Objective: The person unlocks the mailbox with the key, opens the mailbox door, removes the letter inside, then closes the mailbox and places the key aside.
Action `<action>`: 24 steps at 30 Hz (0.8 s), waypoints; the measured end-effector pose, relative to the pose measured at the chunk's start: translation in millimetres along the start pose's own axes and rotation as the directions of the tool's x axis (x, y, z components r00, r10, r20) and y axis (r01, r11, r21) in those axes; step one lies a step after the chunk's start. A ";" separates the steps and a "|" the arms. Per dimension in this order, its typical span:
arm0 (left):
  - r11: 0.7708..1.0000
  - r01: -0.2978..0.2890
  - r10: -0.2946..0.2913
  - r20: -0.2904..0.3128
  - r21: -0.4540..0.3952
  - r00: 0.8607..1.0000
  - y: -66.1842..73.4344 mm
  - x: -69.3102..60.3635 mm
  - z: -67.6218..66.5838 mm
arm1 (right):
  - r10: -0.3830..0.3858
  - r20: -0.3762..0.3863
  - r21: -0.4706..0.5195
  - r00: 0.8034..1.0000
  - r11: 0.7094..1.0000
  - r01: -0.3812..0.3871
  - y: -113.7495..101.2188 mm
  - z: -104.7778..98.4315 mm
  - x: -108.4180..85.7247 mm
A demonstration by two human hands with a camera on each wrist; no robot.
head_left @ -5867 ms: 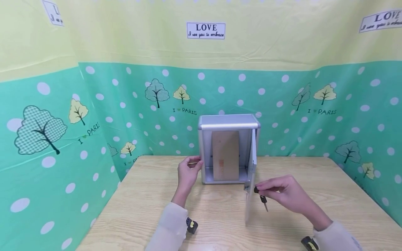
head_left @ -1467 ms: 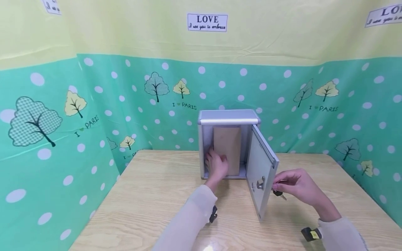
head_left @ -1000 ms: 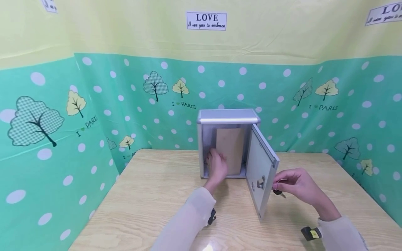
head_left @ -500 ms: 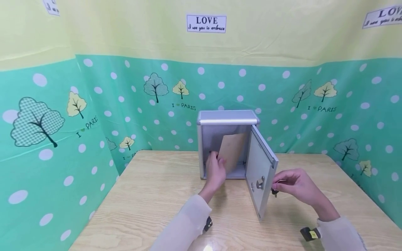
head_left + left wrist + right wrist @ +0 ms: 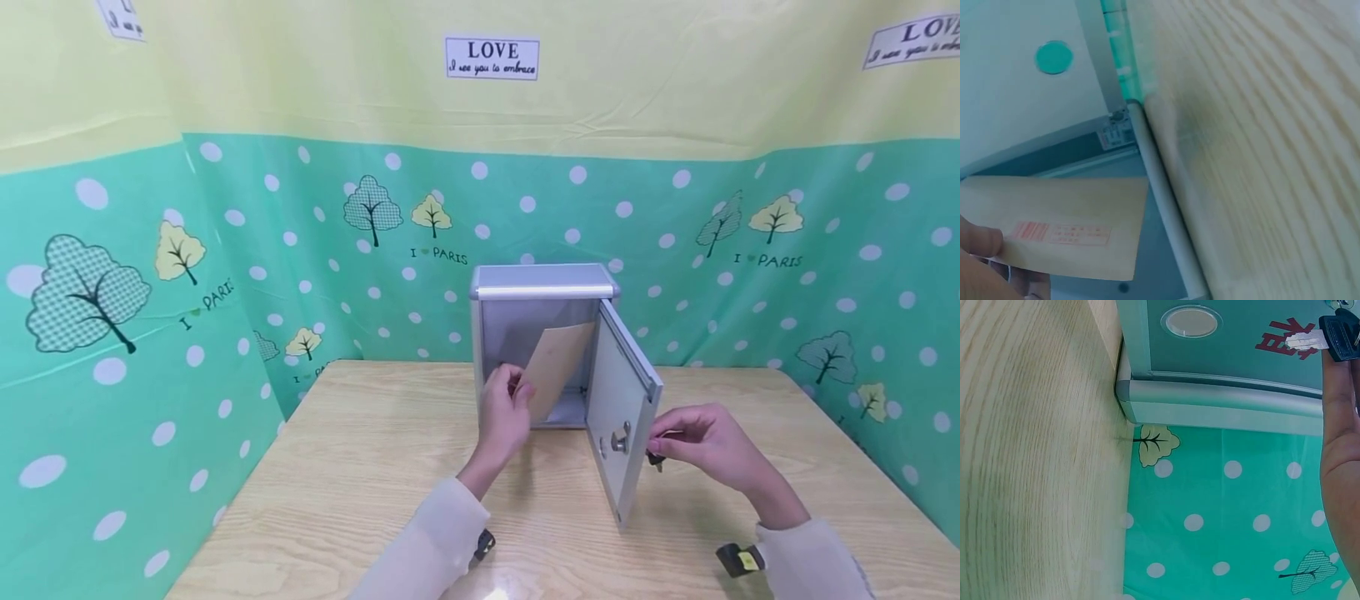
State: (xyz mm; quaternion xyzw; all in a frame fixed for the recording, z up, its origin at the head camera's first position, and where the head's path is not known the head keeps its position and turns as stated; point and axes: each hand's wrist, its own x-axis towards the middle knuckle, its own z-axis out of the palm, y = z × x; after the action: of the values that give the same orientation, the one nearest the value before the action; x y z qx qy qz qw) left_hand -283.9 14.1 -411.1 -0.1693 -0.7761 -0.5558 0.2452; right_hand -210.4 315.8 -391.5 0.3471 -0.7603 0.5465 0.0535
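A brown paper envelope (image 5: 553, 367) leans at a slant inside the silver metal box (image 5: 543, 280), its top toward the open door. My left hand (image 5: 504, 408) pinches its left edge between thumb and fingers, at the front of the box. Red printed marks show on the envelope (image 5: 1085, 228) in the left wrist view. On the outer side of the box's door (image 5: 621, 417), my right hand (image 5: 701, 437) holds a black-headed key (image 5: 656, 458) at the lock. A key (image 5: 1310, 340) with its blade bare hangs by the fingers in the right wrist view.
The box stands on a wooden table (image 5: 360, 467), its door swung out to the right. A latch (image 5: 621, 437) sits on the door's inner face. Behind is a green and yellow printed cloth (image 5: 420, 283).
The door has swung wider. My left hand has gone from the box's left side into it, gripped the envelope and tilted it forward from the back wall. My right hand stays at the key.
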 end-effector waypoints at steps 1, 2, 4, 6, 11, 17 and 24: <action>1.000 -0.011 0.011 -0.003 -0.002 1.000 0.9 -0.1 -1.5 | 0.002 -0.002 -0.004 1.000 1.000 -0.002 -0.3 0.4 0.1; 1.000 -0.023 0.022 -0.005 -0.005 1.000 1.5 -0.2 -3.0 | 0.004 -0.004 -0.008 1.000 1.000 -0.004 -0.7 0.8 0.3; 0.999 -0.040 0.040 -0.007 -0.002 0.999 3.1 -0.2 -6.4 | 0.006 -0.005 -0.013 1.000 1.000 -0.006 -1.3 1.9 0.8; 0.998 -0.059 0.059 -0.006 0.011 0.998 4.4 -0.1 -9.9 | 0.004 -0.003 -0.012 1.000 1.000 -0.004 -1.6 2.7 1.0; 0.990 -0.119 0.119 0.005 0.072 0.993 5.4 1.3 -18.2 | -0.004 -0.004 -0.009 1.000 1.000 0.004 -1.5 3.6 0.1; 0.962 -0.243 0.245 -0.006 0.121 0.969 8.8 10.4 -35.1 | 0.047 -0.038 -0.047 0.998 0.998 -0.048 -3.4 4.7 -0.6; 0.952 -0.294 0.299 -0.061 0.080 0.952 18.6 24.6 -61.1 | 0.075 -0.050 -0.067 0.996 0.995 -0.078 -5.4 4.7 -0.6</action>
State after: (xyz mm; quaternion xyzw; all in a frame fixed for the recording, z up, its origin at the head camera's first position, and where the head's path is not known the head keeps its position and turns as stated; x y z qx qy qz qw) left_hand -282.4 -37.8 -366.5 -0.2551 -0.7514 -0.4910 0.3596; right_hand -205.4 311.1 -389.4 0.3027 -0.7899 0.5297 0.0622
